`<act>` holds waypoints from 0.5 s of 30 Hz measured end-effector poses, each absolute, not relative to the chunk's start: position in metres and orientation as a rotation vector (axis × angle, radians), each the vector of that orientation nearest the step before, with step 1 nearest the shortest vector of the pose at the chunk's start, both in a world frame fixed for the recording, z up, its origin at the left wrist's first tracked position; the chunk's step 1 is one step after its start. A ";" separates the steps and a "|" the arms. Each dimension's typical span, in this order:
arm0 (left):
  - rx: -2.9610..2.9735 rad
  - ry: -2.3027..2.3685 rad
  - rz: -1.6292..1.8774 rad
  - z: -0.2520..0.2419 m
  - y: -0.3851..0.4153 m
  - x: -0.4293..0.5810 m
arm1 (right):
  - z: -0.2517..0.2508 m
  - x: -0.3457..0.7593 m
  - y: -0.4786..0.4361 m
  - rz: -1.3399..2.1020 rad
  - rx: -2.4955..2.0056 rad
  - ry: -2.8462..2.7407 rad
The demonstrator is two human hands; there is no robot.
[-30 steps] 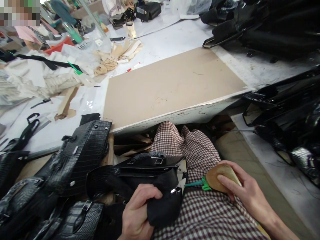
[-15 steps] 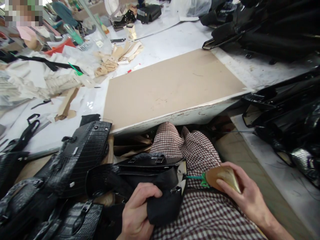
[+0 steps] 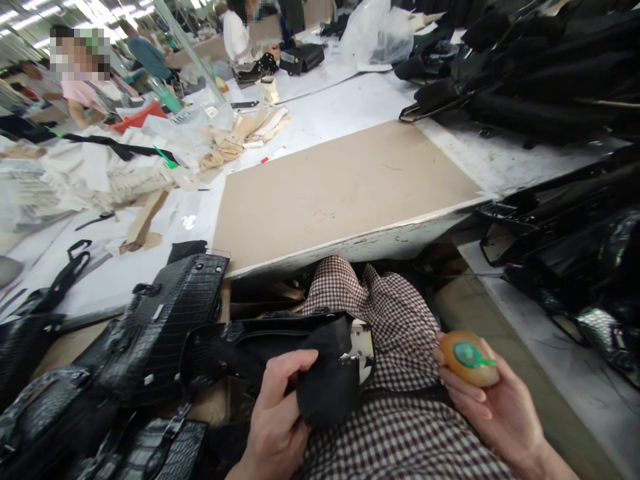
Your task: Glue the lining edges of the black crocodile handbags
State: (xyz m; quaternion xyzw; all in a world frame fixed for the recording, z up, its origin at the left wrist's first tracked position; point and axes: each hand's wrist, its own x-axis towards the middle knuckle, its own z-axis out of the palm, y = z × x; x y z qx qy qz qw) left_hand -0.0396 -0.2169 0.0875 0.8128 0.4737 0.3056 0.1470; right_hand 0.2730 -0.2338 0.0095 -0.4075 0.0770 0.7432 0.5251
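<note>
Since the previous views the right hand (image 3: 495,413) has turned and lifted the tan squeeze bottle (image 3: 470,370). Its green nozzle (image 3: 470,355), formerly pointed sideways at the black bag (image 3: 265,337) and close to its edge, now faces up toward the camera and stands well apart from the bag. On this evidence, application to the bag is judged interrupted at this moment, with no contact between nozzle and material. The right hand cups the bottle from below, fingers wrapped round it, above the checked trousers (image 3: 395,320). The left hand (image 3: 275,427) remains clenched on a fold of soft black lining (image 3: 325,390) at the bag's open mouth. The bag lies on the lap, below the edge of the desk (image 3: 350,100). It is matt black, limp, with small metal fittings showing near the opening. A bare tan board (image 3: 340,187) lies on the desk; crocodile-grain bags (image 3: 170,313) are stacked at left.
</note>
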 end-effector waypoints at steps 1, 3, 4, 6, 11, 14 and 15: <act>2.393 1.406 0.828 0.087 -0.215 -0.041 | 0.009 0.273 -0.234 1.755 -0.904 0.246; 2.502 1.504 0.738 0.089 -0.208 -0.042 | 0.008 0.275 -0.235 1.700 -0.806 0.307; 2.556 1.557 0.699 0.090 -0.203 -0.043 | 0.009 0.275 -0.235 1.670 -0.787 0.313; 2.700 1.607 0.592 0.095 -0.190 -0.046 | 0.013 0.276 -0.235 1.635 -0.797 0.297; 2.889 1.513 0.416 0.118 -0.140 -0.054 | 0.037 0.274 -0.230 1.626 -0.846 0.252; 2.417 1.644 0.650 0.143 -0.114 -0.048 | 0.052 0.274 -0.227 1.624 -0.804 0.223; 2.156 1.672 0.771 0.152 -0.107 -0.043 | 0.055 0.275 -0.226 1.625 -0.783 0.203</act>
